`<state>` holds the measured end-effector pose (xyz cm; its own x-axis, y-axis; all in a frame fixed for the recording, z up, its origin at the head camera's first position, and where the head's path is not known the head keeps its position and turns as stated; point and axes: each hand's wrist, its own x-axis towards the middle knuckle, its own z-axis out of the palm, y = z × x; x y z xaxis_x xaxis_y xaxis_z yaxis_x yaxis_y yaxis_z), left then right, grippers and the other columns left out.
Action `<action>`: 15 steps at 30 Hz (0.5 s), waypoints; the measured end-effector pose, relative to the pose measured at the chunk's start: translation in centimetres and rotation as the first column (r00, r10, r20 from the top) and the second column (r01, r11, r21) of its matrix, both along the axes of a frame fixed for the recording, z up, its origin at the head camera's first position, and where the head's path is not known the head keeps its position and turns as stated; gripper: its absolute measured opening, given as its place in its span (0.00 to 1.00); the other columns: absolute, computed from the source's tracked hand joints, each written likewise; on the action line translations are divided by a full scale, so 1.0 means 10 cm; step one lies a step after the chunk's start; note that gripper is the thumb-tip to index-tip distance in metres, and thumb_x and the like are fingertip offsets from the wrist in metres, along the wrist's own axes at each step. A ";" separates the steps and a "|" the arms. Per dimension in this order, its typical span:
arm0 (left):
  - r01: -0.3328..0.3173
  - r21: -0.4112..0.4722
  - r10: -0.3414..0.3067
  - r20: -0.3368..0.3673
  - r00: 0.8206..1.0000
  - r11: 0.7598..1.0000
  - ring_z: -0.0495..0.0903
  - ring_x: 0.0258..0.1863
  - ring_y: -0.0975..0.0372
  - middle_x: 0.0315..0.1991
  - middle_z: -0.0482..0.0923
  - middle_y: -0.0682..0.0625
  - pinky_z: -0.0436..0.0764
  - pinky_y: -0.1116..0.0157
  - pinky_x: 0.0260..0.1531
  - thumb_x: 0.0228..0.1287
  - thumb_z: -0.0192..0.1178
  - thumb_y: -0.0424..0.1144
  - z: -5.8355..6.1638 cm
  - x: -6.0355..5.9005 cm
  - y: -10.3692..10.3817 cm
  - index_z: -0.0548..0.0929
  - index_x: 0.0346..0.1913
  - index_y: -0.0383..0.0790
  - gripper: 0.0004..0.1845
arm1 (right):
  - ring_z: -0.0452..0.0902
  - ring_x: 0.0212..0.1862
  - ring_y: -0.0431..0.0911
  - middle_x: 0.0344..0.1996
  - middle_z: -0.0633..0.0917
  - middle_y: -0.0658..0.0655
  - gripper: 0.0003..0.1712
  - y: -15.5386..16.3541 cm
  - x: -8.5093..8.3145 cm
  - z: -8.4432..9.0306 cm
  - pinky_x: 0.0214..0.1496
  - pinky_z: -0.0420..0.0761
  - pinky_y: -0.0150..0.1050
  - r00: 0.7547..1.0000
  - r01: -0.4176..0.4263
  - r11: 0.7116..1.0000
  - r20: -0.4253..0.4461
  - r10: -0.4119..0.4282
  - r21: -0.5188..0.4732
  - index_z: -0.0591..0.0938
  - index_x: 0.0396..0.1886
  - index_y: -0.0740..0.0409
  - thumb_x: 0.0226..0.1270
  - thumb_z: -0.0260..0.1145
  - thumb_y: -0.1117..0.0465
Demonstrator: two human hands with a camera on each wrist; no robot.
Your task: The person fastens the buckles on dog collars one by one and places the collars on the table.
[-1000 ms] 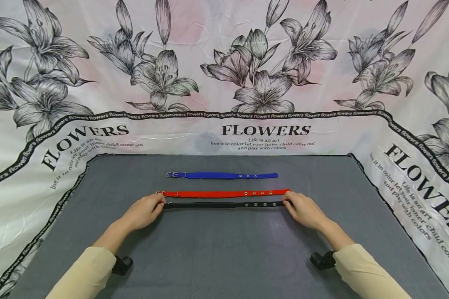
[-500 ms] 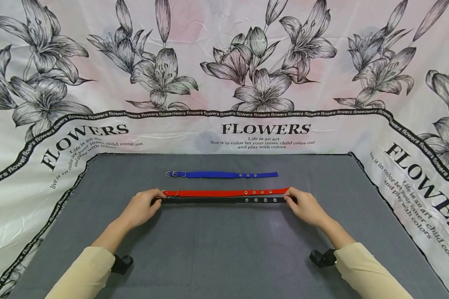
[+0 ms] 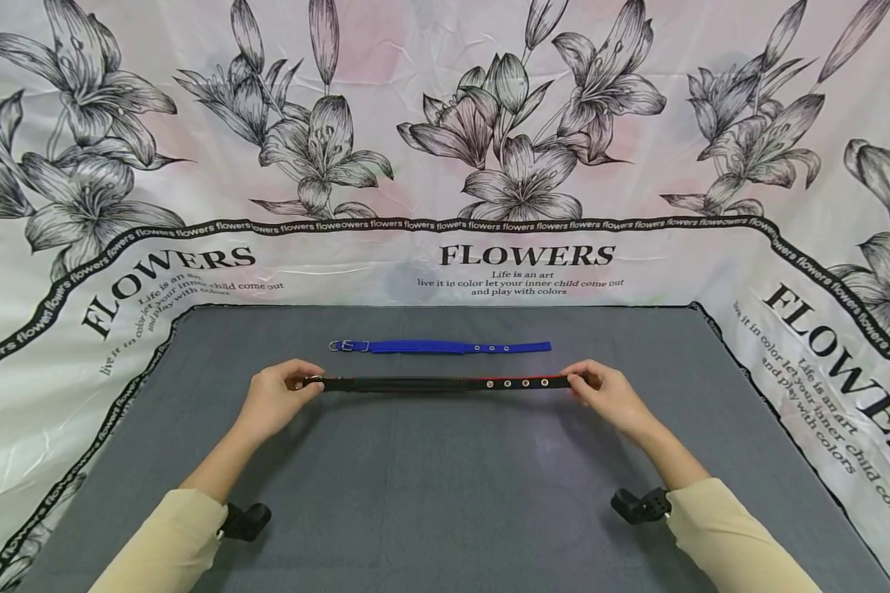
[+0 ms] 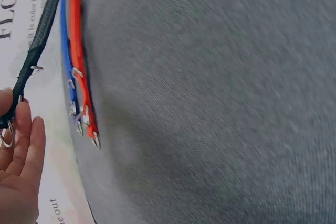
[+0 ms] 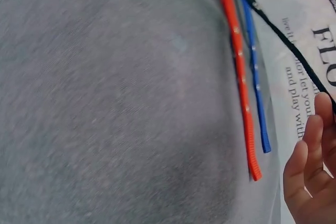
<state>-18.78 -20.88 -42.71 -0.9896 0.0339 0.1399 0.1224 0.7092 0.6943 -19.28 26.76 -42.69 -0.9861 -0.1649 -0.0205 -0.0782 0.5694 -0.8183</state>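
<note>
A black collar [image 3: 408, 385] with metal eyelets is stretched level above the table, held at both ends. My left hand [image 3: 276, 397] pinches its buckle end between thumb and fingers; a metal D-ring [image 4: 7, 134] hangs there in the left wrist view. At the eyelet end, my right hand [image 3: 610, 398] pinches the strap tip. Beneath it lies a red collar [image 4: 77, 35], almost wholly hidden behind the black one in the head view. Farther back a blue collar [image 3: 415, 347] lies flat, its buckle at the left and its eyelets at the right.
Grey cloth [image 3: 445, 494] covers the table. Behind it and along the sides hangs a white sheet [image 3: 371, 263] printed with flowers and lettering. Black wrist-worn devices [image 3: 246, 522] show below both cuffs.
Both hands have lifted the black collar up off the table and away from me, so it now covers the red collar in the head view. The blue collar has stayed put.
</note>
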 end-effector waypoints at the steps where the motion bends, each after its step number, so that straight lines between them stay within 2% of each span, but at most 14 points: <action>1: -0.006 0.029 0.006 0.017 1.000 1.000 0.74 0.29 0.60 0.35 0.83 0.48 0.72 0.66 0.27 0.56 0.65 0.36 0.01 0.00 0.00 0.84 0.42 0.41 0.10 | 0.77 0.40 0.54 0.36 0.79 0.66 0.16 0.00 0.00 0.01 0.37 0.78 0.40 1.000 0.004 0.999 0.023 -0.003 -0.041 0.76 0.50 0.60 0.69 0.56 0.55; 4: -0.019 0.124 0.010 0.079 0.997 0.992 0.77 0.33 0.59 0.40 0.83 0.46 0.75 0.66 0.30 0.55 0.65 0.37 0.05 -0.01 0.01 0.83 0.44 0.41 0.13 | 0.75 0.41 0.56 0.39 0.78 0.67 0.20 0.00 0.00 0.04 0.40 0.78 0.41 0.998 0.016 0.994 0.060 -0.010 -0.108 0.74 0.53 0.61 0.68 0.58 0.53; 8: -0.021 0.247 -0.017 0.151 0.988 0.969 0.78 0.36 0.60 0.45 0.80 0.43 0.79 0.65 0.34 0.55 0.65 0.36 0.10 -0.02 0.01 0.81 0.49 0.41 0.16 | 0.75 0.43 0.54 0.41 0.77 0.64 0.22 -0.01 -0.01 0.07 0.44 0.78 0.43 0.997 0.017 0.992 0.078 -0.007 -0.128 0.72 0.56 0.59 0.66 0.60 0.53; 15: -0.009 0.365 -0.061 0.182 0.981 0.931 0.80 0.45 0.63 0.52 0.75 0.43 0.79 0.59 0.44 0.58 0.64 0.39 0.16 -0.02 0.04 0.77 0.55 0.41 0.21 | 0.79 0.43 0.46 0.43 0.76 0.67 0.22 -0.05 -0.04 0.11 0.48 0.78 0.48 0.998 -0.014 0.987 0.053 0.023 -0.161 0.71 0.58 0.60 0.67 0.59 0.57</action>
<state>-19.02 -20.47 -41.10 -0.9983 0.0420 -0.0396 -0.0193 0.4028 0.9151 -19.70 26.29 -41.60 -0.9810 -0.1887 -0.0462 -0.0402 0.4296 -0.9021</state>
